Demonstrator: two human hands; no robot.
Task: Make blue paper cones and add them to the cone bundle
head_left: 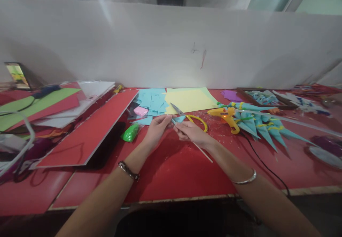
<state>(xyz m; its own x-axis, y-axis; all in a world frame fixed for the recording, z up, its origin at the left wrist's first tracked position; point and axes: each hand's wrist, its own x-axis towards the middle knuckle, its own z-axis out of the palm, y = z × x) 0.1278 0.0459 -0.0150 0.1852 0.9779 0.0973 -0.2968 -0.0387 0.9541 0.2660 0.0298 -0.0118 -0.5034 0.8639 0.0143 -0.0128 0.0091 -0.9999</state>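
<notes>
A small piece of light blue paper (179, 119) is pinched between both my hands, close above the red table (171, 174). The fingers of my left hand (159, 124) are closed on its left side. My right hand (191, 132) grips it from the right with bent fingers. From beneath the right hand a thin pale stick (203, 153) sticks out; whether that hand holds it, I cannot tell. Just beyond the hands lie scissors (205, 126) with yellow handles, their blades partly over a pale yellow sheet (191, 96).
Blue paper squares (151, 100), a pink packet (141, 111) and a green packet (130, 132) lie left of centre. A red board (93, 132) slants at left. On the right are a yellow glue gun (226, 117) with a black cord, blue paper cones (267, 128) and a tray (287, 104).
</notes>
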